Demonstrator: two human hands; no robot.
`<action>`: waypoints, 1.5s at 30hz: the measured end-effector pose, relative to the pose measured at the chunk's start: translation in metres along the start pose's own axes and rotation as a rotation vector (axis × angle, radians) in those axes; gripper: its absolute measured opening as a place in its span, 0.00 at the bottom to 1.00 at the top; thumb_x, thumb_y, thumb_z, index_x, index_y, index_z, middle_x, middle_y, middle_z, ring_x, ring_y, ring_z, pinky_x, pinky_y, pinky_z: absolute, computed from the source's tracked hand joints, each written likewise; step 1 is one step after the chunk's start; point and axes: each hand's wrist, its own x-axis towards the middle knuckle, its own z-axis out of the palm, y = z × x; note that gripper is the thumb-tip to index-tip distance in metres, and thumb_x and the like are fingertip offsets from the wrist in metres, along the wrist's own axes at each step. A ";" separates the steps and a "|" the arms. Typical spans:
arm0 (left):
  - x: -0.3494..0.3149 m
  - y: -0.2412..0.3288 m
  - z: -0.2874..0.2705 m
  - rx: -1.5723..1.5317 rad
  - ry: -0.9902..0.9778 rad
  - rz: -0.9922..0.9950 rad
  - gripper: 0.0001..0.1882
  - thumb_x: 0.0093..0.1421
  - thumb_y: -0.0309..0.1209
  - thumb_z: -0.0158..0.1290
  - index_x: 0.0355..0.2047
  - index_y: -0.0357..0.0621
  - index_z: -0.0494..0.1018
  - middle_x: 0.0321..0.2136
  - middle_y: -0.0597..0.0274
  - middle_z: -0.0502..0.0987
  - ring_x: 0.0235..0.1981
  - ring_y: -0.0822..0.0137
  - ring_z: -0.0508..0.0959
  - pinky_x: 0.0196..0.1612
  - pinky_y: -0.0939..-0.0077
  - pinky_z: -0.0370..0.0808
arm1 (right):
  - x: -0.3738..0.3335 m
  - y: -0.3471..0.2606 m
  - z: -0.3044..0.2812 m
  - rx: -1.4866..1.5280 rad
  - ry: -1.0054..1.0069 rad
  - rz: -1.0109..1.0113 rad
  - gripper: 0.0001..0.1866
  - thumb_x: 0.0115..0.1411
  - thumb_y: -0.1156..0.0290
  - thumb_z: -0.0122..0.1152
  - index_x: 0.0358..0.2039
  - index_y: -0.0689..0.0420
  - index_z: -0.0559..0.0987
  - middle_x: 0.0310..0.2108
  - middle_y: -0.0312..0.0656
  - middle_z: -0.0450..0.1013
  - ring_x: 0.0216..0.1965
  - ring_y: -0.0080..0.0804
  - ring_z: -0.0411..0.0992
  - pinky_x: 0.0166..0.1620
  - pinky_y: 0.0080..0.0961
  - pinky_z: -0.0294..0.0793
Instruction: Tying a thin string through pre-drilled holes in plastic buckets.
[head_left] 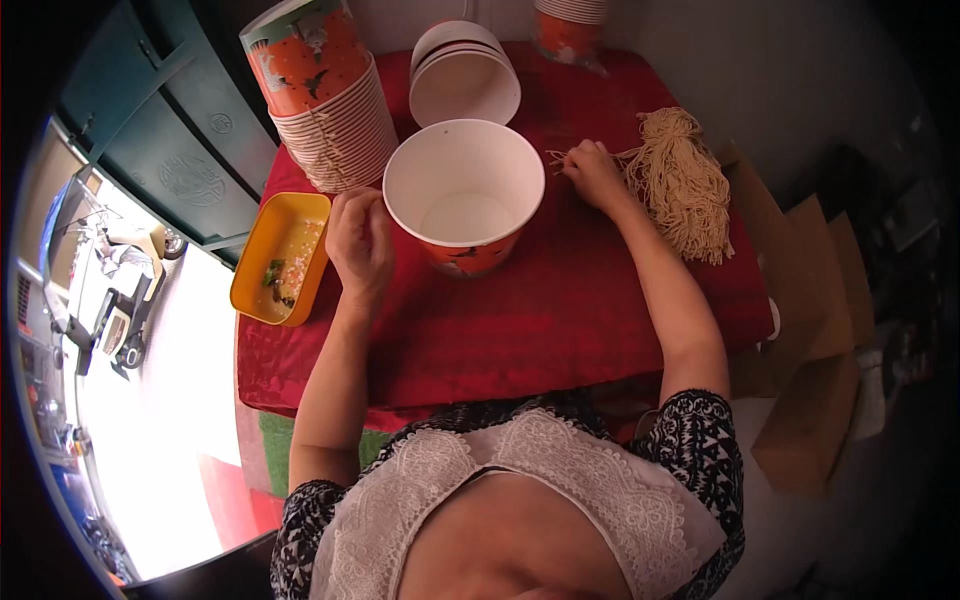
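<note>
A large paper bucket (470, 260), white inside with an orange patterned outside, stands upright on the table in front of me. My left hand (360, 240) is closed right beside its left rim; what its fingers hold, if anything, is hidden. To the right of the bucket, my right hand (597, 175) pinches thin cord ends that stick out past the fingertips. A bundle of beige cords (685, 185) lies just right of that hand. Between the left hand and the table's left edge sits a yellow plastic tub (252, 290) with small bits in it.
A tall stack of nested paper buckets (345, 135) rises at the back left. A few buckets (465, 85) lie tipped behind the middle one, and another stack (570, 30) stands at the far edge. The tablecloth (500, 345) is red. Cardboard boxes (810, 420) are on the right.
</note>
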 end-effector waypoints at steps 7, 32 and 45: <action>0.007 0.007 -0.009 0.013 0.073 -0.020 0.05 0.58 0.15 0.48 0.32 0.33 0.73 0.31 0.53 0.76 0.33 0.61 0.77 0.38 0.74 0.73 | -0.039 -0.034 -0.023 0.024 0.204 -0.077 0.02 0.57 0.78 0.57 0.27 0.60 0.74 0.34 0.44 0.70 0.41 0.41 0.66 0.48 0.36 0.66; -0.039 0.149 -0.003 -0.873 -0.696 -1.081 0.22 0.70 0.43 0.44 0.25 0.39 0.69 0.13 0.72 0.64 0.13 0.79 0.61 0.16 0.83 0.57 | -0.157 -0.177 -0.057 0.270 0.430 -0.511 0.08 0.48 0.78 0.61 0.27 0.57 0.70 0.36 0.40 0.69 0.38 0.38 0.69 0.42 0.34 0.67; -0.049 0.141 -0.018 -0.535 -0.706 -0.964 0.11 0.67 0.28 0.48 0.25 0.39 0.66 0.17 0.72 0.62 0.20 0.80 0.60 0.22 0.80 0.60 | -0.181 -0.189 -0.047 0.918 -0.005 0.029 0.07 0.60 0.75 0.60 0.29 0.62 0.73 0.18 0.44 0.69 0.19 0.24 0.69 0.22 0.24 0.66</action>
